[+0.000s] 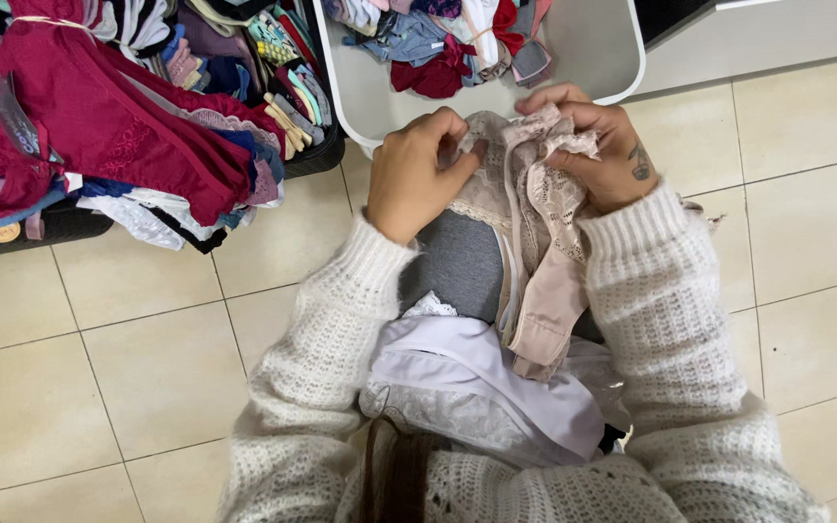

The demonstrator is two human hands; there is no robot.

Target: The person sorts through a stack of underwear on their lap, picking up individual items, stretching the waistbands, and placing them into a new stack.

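Nearest the camera, a white satin garment with lace trim (481,383) lies in the person's lap, between the sleeves of a cream knitted sweater (666,320). Just beyond it, both hands hold a pale pink lace undergarment (540,208) above the lap: the left hand (417,174) pinches its upper edge with fingers closed, and the right hand (598,145) grips the bunched lace at the top. Beyond the hands stands a white plastic tub (593,48) holding mixed clothes, on the beige tiled floor (99,368). To the left, a dark basket (60,228) overflows with red lace fabric (99,116).
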